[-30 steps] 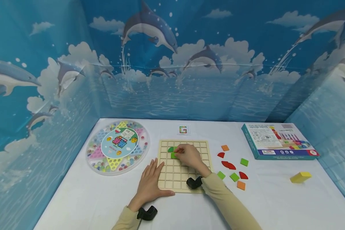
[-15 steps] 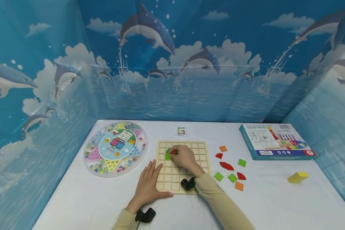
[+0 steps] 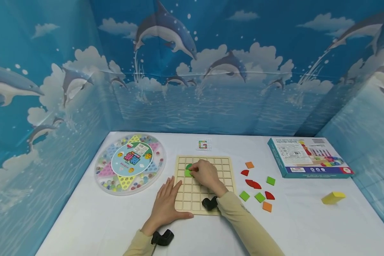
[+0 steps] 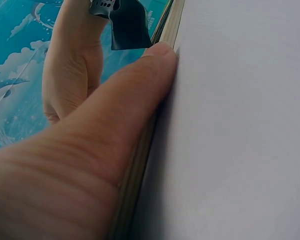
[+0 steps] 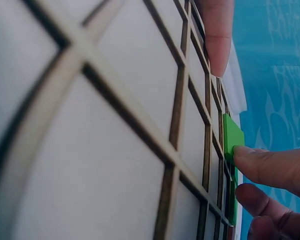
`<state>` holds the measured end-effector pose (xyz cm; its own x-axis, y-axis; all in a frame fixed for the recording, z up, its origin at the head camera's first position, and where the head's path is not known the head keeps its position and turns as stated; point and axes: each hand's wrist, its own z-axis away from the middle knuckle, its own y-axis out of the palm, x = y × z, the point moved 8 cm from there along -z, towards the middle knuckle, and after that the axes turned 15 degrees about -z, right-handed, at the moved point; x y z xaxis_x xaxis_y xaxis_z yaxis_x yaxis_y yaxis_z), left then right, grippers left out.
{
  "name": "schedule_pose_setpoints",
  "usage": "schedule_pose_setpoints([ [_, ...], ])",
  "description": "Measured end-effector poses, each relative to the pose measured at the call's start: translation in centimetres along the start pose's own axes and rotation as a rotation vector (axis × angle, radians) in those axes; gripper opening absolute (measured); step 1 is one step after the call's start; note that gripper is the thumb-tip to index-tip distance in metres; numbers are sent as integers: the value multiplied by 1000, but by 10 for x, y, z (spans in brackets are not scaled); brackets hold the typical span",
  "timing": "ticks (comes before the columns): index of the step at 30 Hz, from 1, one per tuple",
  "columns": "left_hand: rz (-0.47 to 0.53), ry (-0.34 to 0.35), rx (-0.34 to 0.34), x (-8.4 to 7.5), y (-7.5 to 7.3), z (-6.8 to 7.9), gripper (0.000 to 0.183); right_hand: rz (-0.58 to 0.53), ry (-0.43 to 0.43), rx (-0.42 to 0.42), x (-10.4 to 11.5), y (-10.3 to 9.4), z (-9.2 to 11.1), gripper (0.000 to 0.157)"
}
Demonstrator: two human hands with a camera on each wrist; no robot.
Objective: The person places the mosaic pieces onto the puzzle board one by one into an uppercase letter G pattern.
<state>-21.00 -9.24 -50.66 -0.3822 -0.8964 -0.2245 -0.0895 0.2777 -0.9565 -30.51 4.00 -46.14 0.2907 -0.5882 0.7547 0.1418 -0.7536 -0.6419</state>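
Note:
A pale wooden grid board [image 3: 192, 197] lies on the white table. On its upper left cells are a green quarter-round piece [image 3: 188, 166] and, just below it, a green square tile [image 3: 187, 173]. My right hand [image 3: 206, 174] reaches over the board, fingers curled, with thumb and fingertips at the green square; the right wrist view shows the thumb on a green tile [image 5: 233, 136]. The hand hides the cells beneath it. My left hand [image 3: 166, 202] rests at the board's lower left corner, fingers spread, its thumb [image 4: 135, 95] along the near edge.
Right of the board lie loose red quarter-rounds [image 3: 270, 195], green squares [image 3: 270, 180] and orange squares [image 3: 267, 206]. A printed card [image 3: 203, 144] sits behind the board. Further out are a round marble game [image 3: 131, 163], a boxed game [image 3: 313, 158] and a yellow block [image 3: 333, 197].
My right hand has shifted slightly left over the board, covering a green bit that showed at the back beside the quarter-round. My left hand stays at the board's corner.

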Motion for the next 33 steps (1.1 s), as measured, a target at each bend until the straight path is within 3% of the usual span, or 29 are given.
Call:
schedule_pose_setpoints([
  [16, -3, 7, -27, 1, 1, 1, 117, 102, -5, -6, 5, 1, -4, 4],
  [24, -2, 4, -13, 2, 1, 2, 117, 52, -38, 100, 0, 0, -2, 10],
  [28, -6, -3, 7, 1, 1, 1, 117, 4, -58, 129, -6, -15, 3, 10],
  [33, 1, -12, 17, 1, 2, 1, 117, -45, -49, 98, -24, -50, 11, 12],
])
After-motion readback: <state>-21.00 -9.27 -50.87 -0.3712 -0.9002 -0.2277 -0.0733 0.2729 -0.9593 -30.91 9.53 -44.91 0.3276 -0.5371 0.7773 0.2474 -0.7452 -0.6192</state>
